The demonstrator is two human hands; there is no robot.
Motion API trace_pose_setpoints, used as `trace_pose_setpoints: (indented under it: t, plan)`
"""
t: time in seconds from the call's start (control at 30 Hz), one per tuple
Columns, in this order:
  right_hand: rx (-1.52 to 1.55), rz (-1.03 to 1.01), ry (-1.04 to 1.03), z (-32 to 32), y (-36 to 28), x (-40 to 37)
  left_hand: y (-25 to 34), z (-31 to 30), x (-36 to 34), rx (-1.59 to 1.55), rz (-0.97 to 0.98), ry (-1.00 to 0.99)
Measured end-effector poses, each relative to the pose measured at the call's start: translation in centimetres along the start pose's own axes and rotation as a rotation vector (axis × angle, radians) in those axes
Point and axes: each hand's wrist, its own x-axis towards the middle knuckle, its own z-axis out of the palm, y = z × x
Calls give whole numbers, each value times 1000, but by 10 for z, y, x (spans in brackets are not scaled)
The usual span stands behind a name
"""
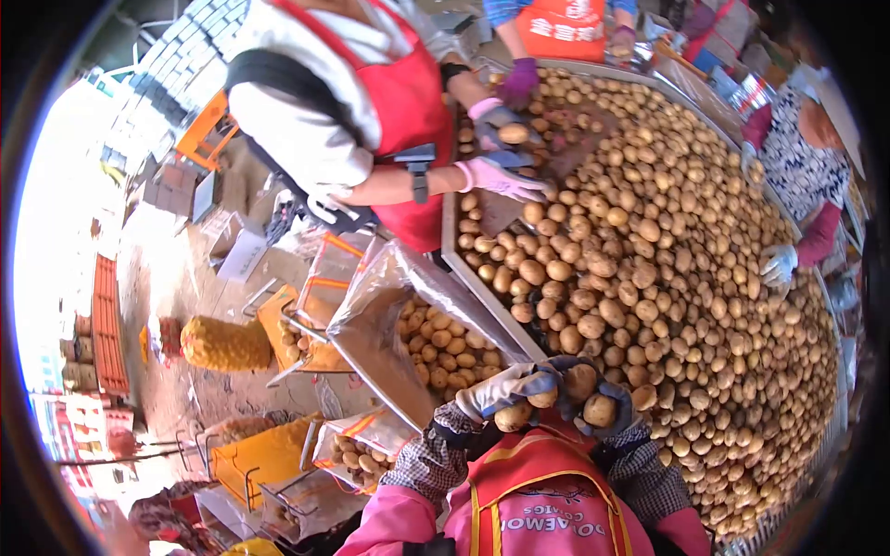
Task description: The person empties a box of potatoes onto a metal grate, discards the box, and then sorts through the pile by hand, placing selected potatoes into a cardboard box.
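Left hand (501,394) in a grey glove clenched on a small potato (513,416), right hand (614,404) grasping a second potato (600,410), both at the sorting table's (482,295) near edge, potato heap (667,278) beyond, open bag of potatoes (436,347) against the left edge, co-worker's gloved hand (501,176) at the far-left corner.

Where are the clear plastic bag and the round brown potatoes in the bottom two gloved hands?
Clear plastic bag (369,317), head view, on its crinkled side.
Round brown potato (513,417) in left hand (499,391), head view, potato's middle.
Round brown potato (600,410) in right hand (622,413), head view, potato's middle.
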Motion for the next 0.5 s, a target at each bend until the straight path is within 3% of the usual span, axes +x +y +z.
trace_pose_setpoints:
  t: [0.07, 0.13, 0.17, 0.23, 0.27, 0.37, 0.4, 0.5]
  plan:
    - [294, 63, -68, -18, 20, 3, -12, 0, -29, -284, 172, 130]
    - [460, 173, -108, -30, 30, 17, -35, -20, -65, -277, 89, 469]
    - [499, 231, -112, -30, 33, 27, -65, -32, -81, 313, 107, 720]
    - [551, 351, -78, -17, 44, 61, -90, -32, -104, 1169, -185, 1170]
    - [413, 437, 29, -3, 44, 81, -104, -41, -114, 1220, -173, 1259]
    - [425, 560, 61, 40, 70, 160, -136, -53, -150, 1226, -275, 1521]
    - [372, 621, 101, 56, 77, 187, -150, -57, -160, 1204, -326, 1509]
    - [153, 666, 23, 92, 111, 265, -173, -70, -167, 1213, -183, 1448]
